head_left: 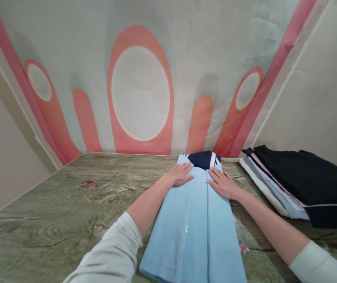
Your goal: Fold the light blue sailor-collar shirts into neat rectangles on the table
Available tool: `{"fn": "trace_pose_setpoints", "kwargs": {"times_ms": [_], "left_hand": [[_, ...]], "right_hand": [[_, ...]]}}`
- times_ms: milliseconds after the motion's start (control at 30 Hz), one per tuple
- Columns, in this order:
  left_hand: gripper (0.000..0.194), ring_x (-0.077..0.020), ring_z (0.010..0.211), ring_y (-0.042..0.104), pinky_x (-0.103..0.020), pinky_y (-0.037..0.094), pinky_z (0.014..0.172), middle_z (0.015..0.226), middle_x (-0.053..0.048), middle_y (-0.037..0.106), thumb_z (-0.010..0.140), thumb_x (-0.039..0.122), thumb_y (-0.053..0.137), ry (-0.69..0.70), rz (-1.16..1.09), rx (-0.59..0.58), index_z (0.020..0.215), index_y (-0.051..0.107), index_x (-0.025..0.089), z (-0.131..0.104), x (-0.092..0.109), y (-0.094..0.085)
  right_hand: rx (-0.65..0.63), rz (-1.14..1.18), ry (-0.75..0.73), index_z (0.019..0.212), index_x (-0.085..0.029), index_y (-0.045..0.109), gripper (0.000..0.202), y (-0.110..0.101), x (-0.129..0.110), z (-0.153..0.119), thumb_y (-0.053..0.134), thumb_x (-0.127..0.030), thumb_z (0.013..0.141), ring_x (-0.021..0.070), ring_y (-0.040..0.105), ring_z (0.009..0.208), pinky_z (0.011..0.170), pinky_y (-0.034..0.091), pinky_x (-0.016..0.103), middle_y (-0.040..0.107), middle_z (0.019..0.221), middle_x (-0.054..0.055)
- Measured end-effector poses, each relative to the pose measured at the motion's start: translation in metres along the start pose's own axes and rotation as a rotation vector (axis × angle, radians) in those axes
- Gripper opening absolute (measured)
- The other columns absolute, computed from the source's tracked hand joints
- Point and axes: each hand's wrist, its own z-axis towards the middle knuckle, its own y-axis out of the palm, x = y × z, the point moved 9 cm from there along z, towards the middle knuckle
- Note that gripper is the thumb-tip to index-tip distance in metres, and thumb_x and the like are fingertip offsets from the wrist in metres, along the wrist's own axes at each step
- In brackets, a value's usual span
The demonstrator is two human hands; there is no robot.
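The left hand and right hand lie flat, fingers outstretched, on the long folded light-blue-and-navy fabric garment atop the brown wood-patterned table.

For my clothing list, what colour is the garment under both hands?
The garment is light blue, with navy and white at its far end; see head view.

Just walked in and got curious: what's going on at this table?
A person's left hand and right hand lie flat on a light-blue garment. It is folded into a long strip on the wood-patterned table, with navy fabric showing at its far end. A stack of folded clothes, black on top, sits to the right.
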Motion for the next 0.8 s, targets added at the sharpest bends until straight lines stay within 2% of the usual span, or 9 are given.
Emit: {"fn": "trace_pose_setpoints", "kwargs": {"times_ms": [133,233,333,467,633,733,800], "left_hand": [[0.059,-0.0235,0.135,0.017,-0.042,0.014,0.108,0.149,-0.005,0.016,0.09,0.053,0.024,-0.127,0.019,0.011,0.14,0.024,0.023,0.011,-0.008,-0.002],[0.058,-0.0247,0.135,0.018,-0.044,0.015,0.107,0.149,-0.008,0.016,0.09,0.051,0.023,-0.183,0.014,0.006,0.139,0.026,0.02,0.004,0.0,0.001],[0.061,-0.023,0.136,0.015,-0.042,0.013,0.108,0.149,-0.009,0.016,0.091,0.051,0.019,-0.096,0.005,-0.008,0.14,0.022,0.016,-0.02,0.025,0.006],[0.062,-0.0198,0.136,0.012,-0.036,0.009,0.109,0.149,-0.008,0.015,0.091,0.053,0.015,0.032,0.0,-0.006,0.141,0.019,0.016,-0.068,0.056,0.002],[0.063,-0.021,0.136,0.012,-0.037,0.01,0.109,0.149,-0.009,0.011,0.091,0.054,0.017,0.089,0.003,-0.074,0.142,0.015,0.017,-0.115,0.075,-0.005],[0.062,-0.0221,0.136,0.011,-0.04,0.01,0.109,0.149,-0.009,0.011,0.091,0.054,0.02,0.097,-0.012,-0.086,0.142,0.016,0.018,-0.131,0.081,-0.008],[0.06,-0.0224,0.136,0.011,-0.041,0.01,0.109,0.149,-0.008,0.012,0.092,0.051,0.022,0.092,-0.029,-0.091,0.142,0.017,0.018,-0.138,0.085,-0.01]], "right_hand": [[0.009,-0.004,-0.005,0.139,-0.023,0.029,0.064,0.003,0.011,0.017,0.018,-0.059,0.088,0.0232,0.021,0.134,0.107,0.015,0.048,0.019,0.148,0.006],[0.017,-0.001,0.001,0.139,-0.025,0.029,0.063,0.003,0.016,0.024,0.019,-0.059,0.088,0.0239,0.022,0.134,0.107,0.016,0.049,0.02,0.148,0.006],[0.022,-0.003,0.0,0.14,-0.025,0.028,0.064,0.001,0.016,0.024,0.017,-0.06,0.088,0.0241,0.021,0.134,0.107,0.015,0.049,0.019,0.148,0.005],[0.017,-0.024,0.02,0.139,-0.021,0.031,0.063,-0.002,0.013,0.016,0.017,-0.057,0.088,0.0238,0.022,0.134,0.108,0.012,0.049,0.021,0.148,0.006],[0.015,-0.011,-0.051,0.139,-0.013,0.03,0.07,-0.005,-0.019,-0.016,0.019,-0.059,0.087,0.0236,0.019,0.134,0.11,0.014,0.043,0.025,0.146,0.011],[-0.004,0.041,-0.113,0.139,-0.008,0.028,0.074,-0.008,-0.051,-0.049,0.021,-0.06,0.087,0.0236,0.019,0.135,0.11,0.017,0.04,0.022,0.146,0.014],[-0.016,0.082,-0.158,0.14,-0.01,0.027,0.072,-0.013,-0.073,-0.076,0.025,-0.059,0.087,0.0237,0.016,0.135,0.11,0.017,0.04,0.02,0.147,0.013]]}}
